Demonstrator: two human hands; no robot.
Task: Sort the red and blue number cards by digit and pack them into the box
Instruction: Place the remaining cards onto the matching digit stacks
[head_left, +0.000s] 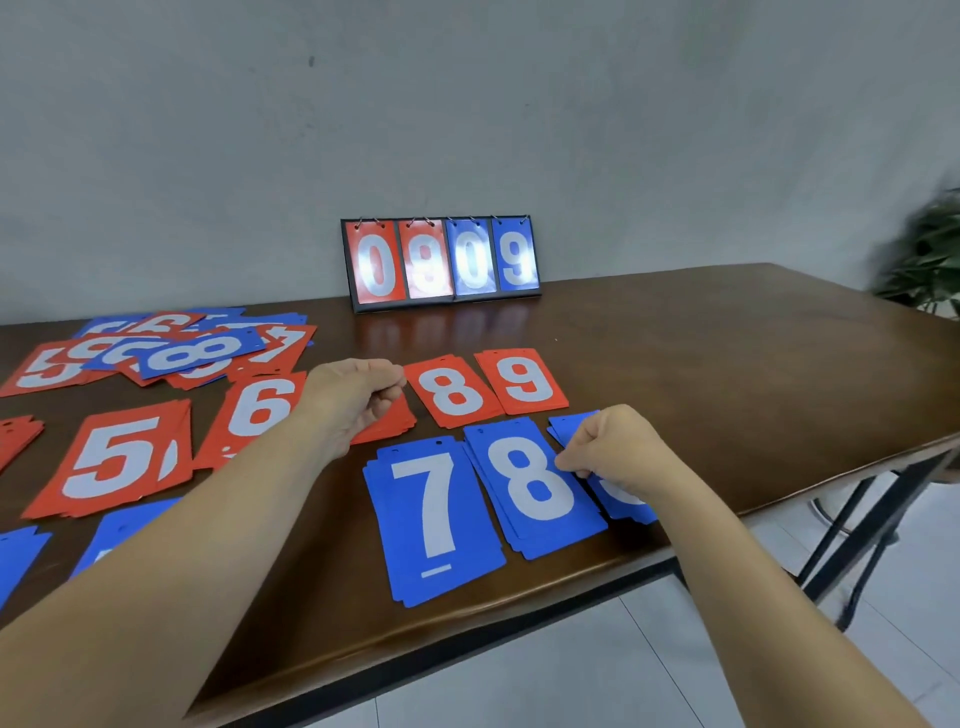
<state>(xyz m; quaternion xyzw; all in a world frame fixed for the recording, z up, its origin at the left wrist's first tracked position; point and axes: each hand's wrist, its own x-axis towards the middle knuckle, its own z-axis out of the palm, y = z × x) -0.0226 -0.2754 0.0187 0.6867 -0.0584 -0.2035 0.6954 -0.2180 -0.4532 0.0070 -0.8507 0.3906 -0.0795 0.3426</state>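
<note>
Head view: left hand (358, 395) curled over the red pile (387, 423) beneath it, grip unclear; right hand (618, 452) pinches a blue card (621, 506), probably squaring piles sorted by digit.

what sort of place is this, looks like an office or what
Likely an office or activity room, though that is a guess: a long wooden table on black metal legs, a bare grey wall and a pale tiled floor.

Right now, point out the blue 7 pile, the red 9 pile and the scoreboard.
blue 7 pile (434, 519): head view, middle of the top card.
red 9 pile (522, 382): head view, on the white digit.
scoreboard (440, 262): head view, centre of its front, second red card.
</note>
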